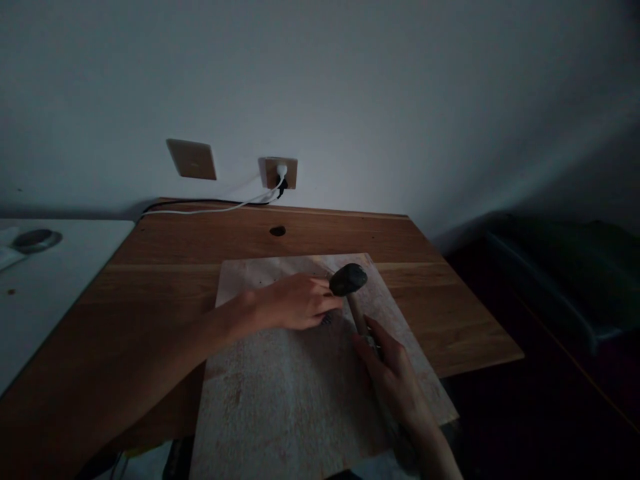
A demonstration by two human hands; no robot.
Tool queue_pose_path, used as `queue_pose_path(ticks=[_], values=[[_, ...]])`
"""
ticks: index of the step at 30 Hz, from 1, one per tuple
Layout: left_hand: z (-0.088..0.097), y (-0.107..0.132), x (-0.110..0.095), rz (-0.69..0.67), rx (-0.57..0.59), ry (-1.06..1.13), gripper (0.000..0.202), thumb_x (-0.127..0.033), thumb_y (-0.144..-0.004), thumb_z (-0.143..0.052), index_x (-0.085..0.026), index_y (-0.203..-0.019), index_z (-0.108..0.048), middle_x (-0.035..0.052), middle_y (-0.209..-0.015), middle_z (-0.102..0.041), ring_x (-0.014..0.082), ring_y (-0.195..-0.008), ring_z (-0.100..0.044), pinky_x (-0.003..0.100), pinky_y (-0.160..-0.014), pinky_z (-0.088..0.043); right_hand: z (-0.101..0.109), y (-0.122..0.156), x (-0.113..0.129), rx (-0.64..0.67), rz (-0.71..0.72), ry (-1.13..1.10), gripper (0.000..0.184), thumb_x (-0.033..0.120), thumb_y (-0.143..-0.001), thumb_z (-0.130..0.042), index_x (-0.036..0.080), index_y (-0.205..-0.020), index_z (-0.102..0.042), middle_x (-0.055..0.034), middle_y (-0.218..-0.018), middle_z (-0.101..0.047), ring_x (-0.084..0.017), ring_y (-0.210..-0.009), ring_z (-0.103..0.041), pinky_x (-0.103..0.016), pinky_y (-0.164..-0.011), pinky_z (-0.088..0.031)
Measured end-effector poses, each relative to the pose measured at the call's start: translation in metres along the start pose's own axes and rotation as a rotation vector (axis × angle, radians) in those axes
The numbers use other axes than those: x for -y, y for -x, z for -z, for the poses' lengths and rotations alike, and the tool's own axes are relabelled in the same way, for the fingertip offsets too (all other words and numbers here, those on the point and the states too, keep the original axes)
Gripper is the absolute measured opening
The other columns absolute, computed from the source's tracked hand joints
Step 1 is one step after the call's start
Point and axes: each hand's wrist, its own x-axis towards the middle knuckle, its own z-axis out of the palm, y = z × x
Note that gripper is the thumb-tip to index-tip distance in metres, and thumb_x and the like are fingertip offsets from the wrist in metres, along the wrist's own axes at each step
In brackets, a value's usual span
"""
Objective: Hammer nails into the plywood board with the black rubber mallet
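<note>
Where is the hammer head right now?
Head view, centre: the hammer head is over the plywood board's far end, just right of the left hand; the right hand grips its handle nearer the camera.

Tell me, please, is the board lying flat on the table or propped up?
Flat: the board lies on the table, the left hand over it.

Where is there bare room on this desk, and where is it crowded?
Free: the desk strip between the board and the wall, bar a small hole; the strip right of the board; the board's near half. Crowded: the board's far middle, where left hand, hammer and right hand meet.
</note>
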Motion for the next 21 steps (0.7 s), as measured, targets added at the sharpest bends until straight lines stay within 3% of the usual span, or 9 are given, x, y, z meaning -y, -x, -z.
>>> queue_pose_path(ticks=[5, 11, 15, 21], values=[[-0.0045, -0.0012, -0.0061, -0.026, 0.058, -0.112, 0.013, -0.007, -0.091, -0.063, -0.018, -0.096, -0.068, 0.0049, -0.088, -0.074, 0.0221, -0.089, -0.071, 0.035, -0.084, -0.054, -0.0005, -0.0013, -0.0005, -0.039, 0.059, -0.021, 0.055, 0.057, -0.094, -0.057, 0.012, -0.121, -0.069, -0.0019, -0.070, -0.065, -0.019, -0.062, -0.061, -0.027, -0.056, -0.048], [-0.0035, -0.0009, -0.0049, -0.034, 0.079, -0.094, 0.019, -0.007, -0.091, -0.065, -0.017, -0.106, -0.070, 0.0058, -0.099, -0.074, 0.0226, -0.097, -0.070, 0.036, -0.089, -0.054, -0.0010, -0.0006, 0.0005, -0.024, -0.004, -0.045, 0.062, 0.059, -0.094, -0.056, 0.010, -0.129, -0.066, 0.0021, -0.062, -0.058, -0.018, -0.055, -0.056, -0.026, -0.050, -0.044], [-0.0001, 0.0026, -0.0047, 0.029, 0.145, -0.066, 0.020, -0.006, -0.090, -0.065, -0.019, -0.103, -0.071, 0.0049, -0.099, -0.071, 0.0205, -0.095, -0.069, 0.031, -0.083, -0.053, -0.0005, -0.0009, 0.0009, -0.032, 0.010, -0.029, 0.063, 0.059, -0.093, -0.056, 0.009, -0.129, -0.067, -0.0018, -0.071, -0.063, -0.020, -0.065, -0.061, -0.028, -0.057, -0.048], [0.0044, 0.0043, -0.0056, 0.098, 0.192, 0.028, 0.027, -0.002, -0.088, -0.063, -0.017, -0.109, -0.070, 0.0067, -0.103, -0.073, 0.0206, -0.094, -0.070, 0.030, -0.076, -0.051, -0.0004, -0.0010, 0.0017, -0.041, 0.027, -0.025, 0.062, 0.060, -0.093, -0.057, 0.009, -0.125, -0.069, -0.0006, -0.066, -0.062, -0.019, -0.059, -0.058, -0.028, -0.053, -0.046]])
